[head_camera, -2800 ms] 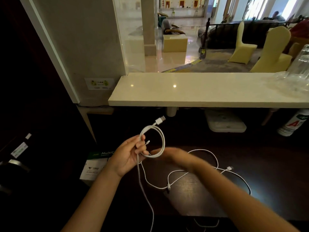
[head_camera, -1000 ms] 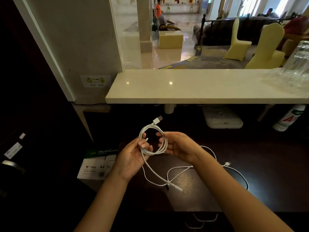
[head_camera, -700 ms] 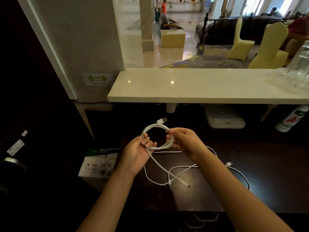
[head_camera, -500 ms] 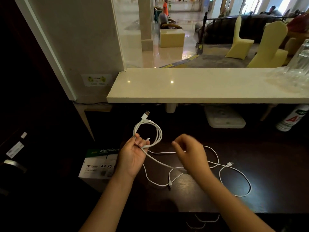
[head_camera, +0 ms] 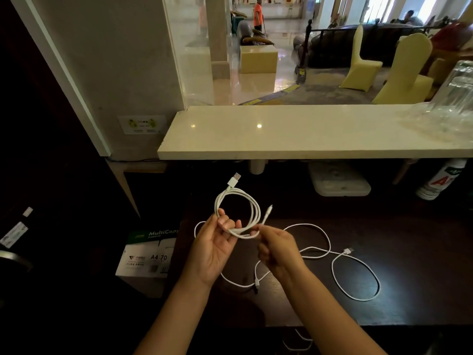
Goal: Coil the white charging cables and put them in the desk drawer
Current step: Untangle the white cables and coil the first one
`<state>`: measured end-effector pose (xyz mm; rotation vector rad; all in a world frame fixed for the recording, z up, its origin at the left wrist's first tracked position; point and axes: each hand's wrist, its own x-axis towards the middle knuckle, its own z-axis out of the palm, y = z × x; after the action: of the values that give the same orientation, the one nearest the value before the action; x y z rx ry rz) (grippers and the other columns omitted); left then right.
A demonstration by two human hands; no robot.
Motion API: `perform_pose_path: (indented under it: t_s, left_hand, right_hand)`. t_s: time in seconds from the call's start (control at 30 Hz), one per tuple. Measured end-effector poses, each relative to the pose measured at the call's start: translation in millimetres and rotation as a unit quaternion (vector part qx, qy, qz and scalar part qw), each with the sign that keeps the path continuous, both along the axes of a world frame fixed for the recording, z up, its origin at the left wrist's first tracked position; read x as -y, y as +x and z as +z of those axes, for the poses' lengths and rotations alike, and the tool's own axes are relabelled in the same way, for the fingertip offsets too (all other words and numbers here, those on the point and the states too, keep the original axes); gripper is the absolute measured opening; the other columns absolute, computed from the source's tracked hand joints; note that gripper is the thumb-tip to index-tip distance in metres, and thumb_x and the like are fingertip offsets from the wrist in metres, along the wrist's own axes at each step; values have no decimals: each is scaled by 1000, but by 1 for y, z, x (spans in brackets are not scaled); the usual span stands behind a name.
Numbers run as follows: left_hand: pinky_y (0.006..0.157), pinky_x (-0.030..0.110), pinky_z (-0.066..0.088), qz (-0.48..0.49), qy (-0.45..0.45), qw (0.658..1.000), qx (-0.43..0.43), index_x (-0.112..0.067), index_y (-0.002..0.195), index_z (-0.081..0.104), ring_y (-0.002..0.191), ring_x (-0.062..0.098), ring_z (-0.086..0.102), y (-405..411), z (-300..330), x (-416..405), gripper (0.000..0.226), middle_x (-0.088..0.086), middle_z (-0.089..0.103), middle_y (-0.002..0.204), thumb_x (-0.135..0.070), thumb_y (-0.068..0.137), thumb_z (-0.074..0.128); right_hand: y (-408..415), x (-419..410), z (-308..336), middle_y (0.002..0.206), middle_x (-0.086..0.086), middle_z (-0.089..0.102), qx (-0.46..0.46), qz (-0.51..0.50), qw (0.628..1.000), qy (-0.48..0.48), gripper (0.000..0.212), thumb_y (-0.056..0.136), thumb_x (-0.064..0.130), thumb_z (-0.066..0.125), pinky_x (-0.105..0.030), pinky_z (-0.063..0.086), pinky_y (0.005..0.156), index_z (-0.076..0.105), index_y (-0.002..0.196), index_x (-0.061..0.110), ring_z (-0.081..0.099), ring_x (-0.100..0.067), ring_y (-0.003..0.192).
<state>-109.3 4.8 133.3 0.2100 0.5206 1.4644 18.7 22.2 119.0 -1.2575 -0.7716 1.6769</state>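
Holding the coiled cable [head_camera: 238, 213] pinched at its 7 o'clock rim in the left hand [head_camera: 213, 248], while the right hand [head_camera: 275, 248] pinches its springy, light tail end, grip crossings firmly; a second cable [head_camera: 355, 275] lies loose on the desk [head_camera: 409, 252] at 4 o'clock.

The cables [head_camera: 355, 283] look like smooth white plastic, one plug [head_camera: 234, 179] tipped in metal. The desk [head_camera: 384, 252] seems dark wood, dully polished. The ledge [head_camera: 307, 131] is glossy pale stone.
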Motion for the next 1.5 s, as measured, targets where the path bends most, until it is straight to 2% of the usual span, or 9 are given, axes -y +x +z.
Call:
perform_pose_path:
  t_s: [0.23, 0.47, 0.57, 0.67, 0.87, 0.97, 1.07, 1.23, 1.5]
  left_hand:
    - [66, 22, 55, -50, 12, 998, -23, -10, 84, 53, 47, 4, 45, 4, -2, 6, 24, -6, 44, 56, -16, 95, 33]
    - [62, 20, 54, -7, -20, 999, -41, -12, 81, 51, 45, 3, 44, 0, -12, 4, 26, -7, 46, 53, -14, 98, 31]
    - [72, 24, 53, 5, -29, 997, -64, -11, 81, 51, 48, 5, 46, 6, -14, 5, 26, -5, 46, 54, -13, 98, 31]
    - [78, 28, 46, 20, -32, 997, -71, -9, 82, 50, 49, 6, 45, 15, -10, 7, 25, -4, 46, 54, -13, 98, 31]
    - [76, 28, 43, 27, -28, 995, -96, -8, 81, 51, 52, 7, 43, 19, -11, 11, 26, -3, 45, 54, -10, 98, 30]
    - [65, 24, 45, 36, -35, 994, -96, -8, 79, 50, 52, 8, 43, 21, -15, 9, 28, -1, 43, 57, -9, 98, 30]
    - [55, 19, 46, 37, -46, 992, -108, -6, 81, 52, 56, 8, 53, 22, -15, 6, 27, 5, 52, 65, -8, 97, 31]
    - [79, 29, 45, 35, -28, 998, -46, -11, 77, 48, 48, 8, 47, 14, 2, 4, 26, -3, 45, 53, -11, 97, 31]
    - [70, 29, 57, 14, 8, 980, -197, -6, 101, 53, 54, 7, 57, 21, 13, 8, 18, -2, 50, 61, -11, 97, 36]
  right_hand:
    - [10, -1, 14, 59, 0, 40, 72, 269, 951, 131, 21, 93, 17, 51, -16, 21, 42, 67, 98, 6, 26, -7, 45]
    - [19, -5, 18, 76, -3, 63, -83, 210, 974, 27, 33, 89, 4, 40, -21, 42, 61, 65, 110, 10, 55, -12, 62]
    - [10, -2, 16, 72, 0, 60, 58, 128, 982, 129, 40, 90, 6, 48, -25, 46, 60, 44, 124, 27, 56, -11, 59]
    - [5, 1, 6, 75, 1, 62, 288, 70, 902, 313, 47, 84, 10, 62, -26, 50, 63, 42, 119, 35, 59, -10, 61]
    - [1, -6, -2, 91, -11, 57, 355, -33, 870, 340, 7, 81, 12, 66, -24, 38, 69, 62, 83, 17, 50, -7, 80]
    - [-3, -5, -2, 110, -11, 51, 480, -85, 756, 437, 7, 75, 21, 68, -29, 34, 82, 67, 79, 15, 41, -21, 106]
    - [-14, 8, 4, 96, -3, 59, 531, -40, 649, 544, 11, 79, 27, 59, -31, 35, 73, 62, 80, 17, 45, -16, 93]
    - [1, 2, 21, 71, 1, 60, 186, -202, 908, 316, 19, 87, 5, 57, -17, 43, 63, 52, 75, 18, 56, 0, 64]
    - [18, -2, 29, 69, -8, 60, 179, -196, 919, 290, 13, 86, 8, 61, -26, 45, 58, 56, 76, 16, 54, -16, 61]
